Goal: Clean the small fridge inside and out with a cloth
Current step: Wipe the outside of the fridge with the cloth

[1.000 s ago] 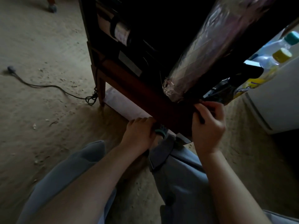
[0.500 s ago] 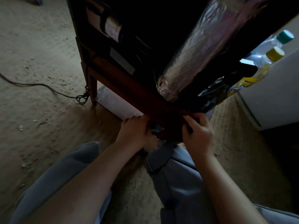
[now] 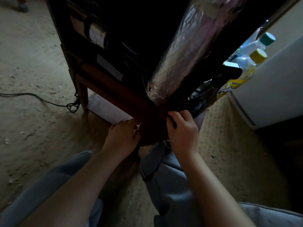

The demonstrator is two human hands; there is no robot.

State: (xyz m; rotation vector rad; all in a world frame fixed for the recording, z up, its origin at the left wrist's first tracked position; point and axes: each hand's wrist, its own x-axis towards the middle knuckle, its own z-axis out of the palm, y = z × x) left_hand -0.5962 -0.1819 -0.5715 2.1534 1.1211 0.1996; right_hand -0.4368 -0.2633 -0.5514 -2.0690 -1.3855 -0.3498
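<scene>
We were crouched at the low corner of a dark wooden stand (image 3: 114, 89), not yet at the fridge (image 3: 270, 89), which stood white on the floor (image 3: 32, 63) to the right, apart from both hands, with a yellow-capped bottle (image 3: 246, 69) showing at its edge. Our right hand (image 3: 183, 130) had its fingers curled, pinching a dark crumpled thing (image 3: 198, 99) at the corner; whether that was the cloth we could not tell. Our left hand (image 3: 122, 136) lay against the wood, fingertips hidden beneath, so its grip was unclear. We judged this a fetching step, with wiping not begun. Next, the thing would need pulling free and carrying to the fridge.
</scene>
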